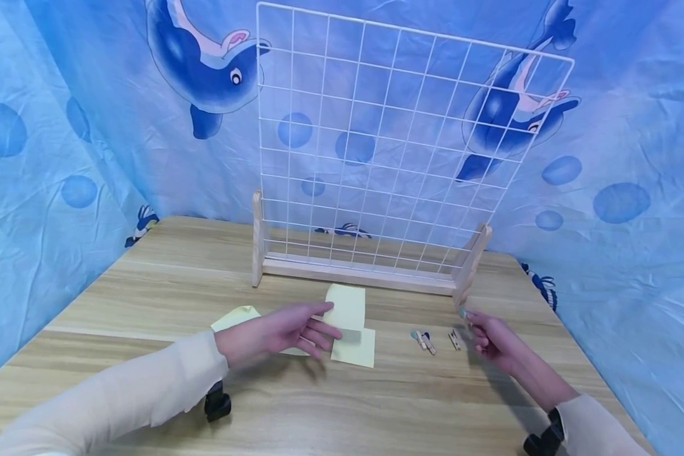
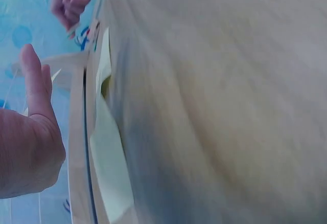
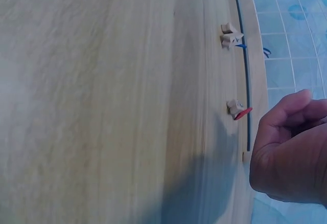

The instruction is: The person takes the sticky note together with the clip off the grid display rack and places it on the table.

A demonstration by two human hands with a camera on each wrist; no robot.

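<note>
My left hand (image 1: 296, 328) pinches a pale yellow paper note (image 1: 346, 304) near its left edge, the other fingers spread. In the left wrist view, a pale corner of that note shows past the fingers. Beneath it lies another yellow note (image 1: 360, 349), partly shaded. A further yellow note (image 1: 236, 316) with a curled corner lies partly hidden behind the left wrist. My right hand (image 1: 493, 339) grips a small clothespin (image 1: 463, 313) with a teal tip. To its left on the table lie a clothespin (image 1: 455, 340) and a pair of clothespins (image 1: 423, 342) with blue decorations.
A white wire grid (image 1: 399, 152) stands upright at the back of the wooden table (image 1: 342, 411) on a wooden base (image 1: 359, 273). Its right foot (image 1: 472, 266) is just beyond my right hand. Blue dolphin-print cloth (image 1: 205, 171) hangs behind and at both sides.
</note>
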